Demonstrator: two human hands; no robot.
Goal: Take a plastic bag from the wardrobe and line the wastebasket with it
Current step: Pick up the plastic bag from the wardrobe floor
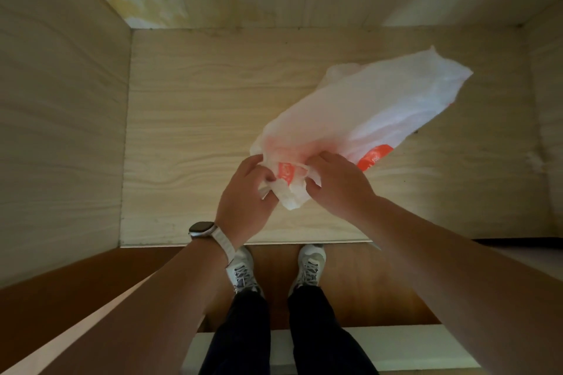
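1. My left hand [243, 192] and right hand [338, 183] are both pinched onto the near end of the plastic bag [362, 113], fingers bunching its thin, crinkled film between them.
2. The bag is white and translucent with orange-red printed patches; beyond my hands it stretches away to the right in a long, puffy, wrinkled shape.
3. Under the bag lies the wardrobe's pale wood-grain shelf [195, 131], smooth and flat, with matching panels on either side.
4. A watch [202, 230] with a light band wraps my left wrist.
5. Below my hands, my laced shoes [309, 266] stand on the brown floor.
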